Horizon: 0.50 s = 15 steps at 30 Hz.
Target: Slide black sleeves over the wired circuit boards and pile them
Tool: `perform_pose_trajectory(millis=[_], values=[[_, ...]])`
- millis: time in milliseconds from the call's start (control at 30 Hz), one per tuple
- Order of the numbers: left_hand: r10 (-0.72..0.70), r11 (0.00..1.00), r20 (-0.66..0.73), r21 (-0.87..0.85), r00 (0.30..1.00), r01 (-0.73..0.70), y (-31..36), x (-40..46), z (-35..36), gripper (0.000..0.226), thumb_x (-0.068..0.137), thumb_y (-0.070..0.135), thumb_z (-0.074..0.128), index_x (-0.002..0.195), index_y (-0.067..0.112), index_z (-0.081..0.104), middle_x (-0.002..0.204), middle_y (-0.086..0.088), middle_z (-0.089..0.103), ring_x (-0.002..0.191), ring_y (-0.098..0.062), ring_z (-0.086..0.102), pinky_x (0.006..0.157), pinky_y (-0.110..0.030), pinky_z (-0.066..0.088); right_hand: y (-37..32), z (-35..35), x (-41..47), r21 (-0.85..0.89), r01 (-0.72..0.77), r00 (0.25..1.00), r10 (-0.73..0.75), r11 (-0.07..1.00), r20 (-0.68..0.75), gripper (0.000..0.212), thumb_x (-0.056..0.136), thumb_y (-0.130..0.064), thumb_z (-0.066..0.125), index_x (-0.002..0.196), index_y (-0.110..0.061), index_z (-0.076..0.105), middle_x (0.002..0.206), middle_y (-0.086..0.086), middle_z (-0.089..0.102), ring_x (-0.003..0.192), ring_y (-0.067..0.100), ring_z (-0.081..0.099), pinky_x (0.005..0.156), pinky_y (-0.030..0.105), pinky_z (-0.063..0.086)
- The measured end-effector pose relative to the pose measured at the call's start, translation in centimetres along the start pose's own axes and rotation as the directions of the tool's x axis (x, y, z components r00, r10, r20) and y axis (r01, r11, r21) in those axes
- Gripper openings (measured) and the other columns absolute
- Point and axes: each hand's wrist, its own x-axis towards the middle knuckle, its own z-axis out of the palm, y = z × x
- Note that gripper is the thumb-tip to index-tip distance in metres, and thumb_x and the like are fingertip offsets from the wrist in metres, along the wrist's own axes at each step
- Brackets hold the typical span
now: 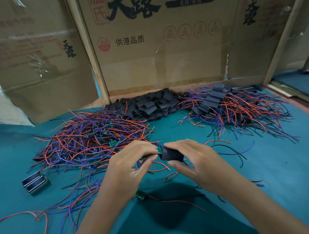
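While green circuit board point(159, 150) sits at centre frame, only its end showing, black sleeve point(171, 154) lies just right of it, mouth touching board. Long axes roughly in line, left-to-right. Left hand point(130, 164) pinches board; right hand point(191, 159) grips sleeve. Judged next: push together. Sleeved pile point(226, 109) upper right, nearer right hand, on teal bench point(260, 165).

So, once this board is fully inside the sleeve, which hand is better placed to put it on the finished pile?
Probably the right hand: it already holds the black sleeve, and the finished pile lies on its side.
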Motion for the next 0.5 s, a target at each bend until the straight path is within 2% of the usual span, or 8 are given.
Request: perform_pose_trajectory(millis=[267, 433, 500], values=[[-0.079, 0.995, -0.013, -0.059, 0.997, 0.078, 0.05, -0.10, 0.26, 0.006, 0.086, 0.009, 0.070, 0.090, 0.011, 0.073, 0.094, 0.012, 0.067, 0.092, -0.008, 0.066, 0.080, -0.026, 0.051, 0.49, 0.21, 0.15, 0.114, -0.061, 0.998, 0.061, 0.992, 0.000, 0.038, 0.090, -0.034, 0.062, 0.125, -0.018, 0.061, 0.117, -0.010, 0.065, 0.106, 0.002, 0.055, 0.092, 0.006, 0.033], [-0.155, 0.982, -0.024, -0.111, 0.988, 0.152, 0.36, -0.04, 0.33, 0.006, 0.084, 0.008, 0.072, 0.086, 0.013, 0.073, 0.091, 0.012, 0.070, 0.088, -0.007, 0.067, 0.078, -0.019, 0.049, -0.01, 0.54, 0.25, 0.131, -0.046, 0.999, 0.048, 0.990, -0.012, 0.037, 0.091, -0.033, 0.062, 0.123, -0.014, 0.062, 0.113, -0.007, 0.067, 0.100, 0.002, 0.056, 0.088, 0.003, 0.034], [-0.182, 0.976, -0.012, -0.128, 0.983, 0.179, 0.45, -0.02, 0.36, 0.006, 0.084, 0.008, 0.071, 0.085, 0.014, 0.073, 0.089, 0.012, 0.070, 0.085, -0.007, 0.066, 0.075, -0.017, 0.047, -0.12, 0.62, 0.23, 0.162, -0.053, 0.998, 0.056, 0.985, -0.014, 0.036, 0.091, -0.032, 0.062, 0.123, -0.014, 0.062, 0.112, -0.007, 0.068, 0.099, 0.002, 0.057, 0.088, 0.006, 0.037]])
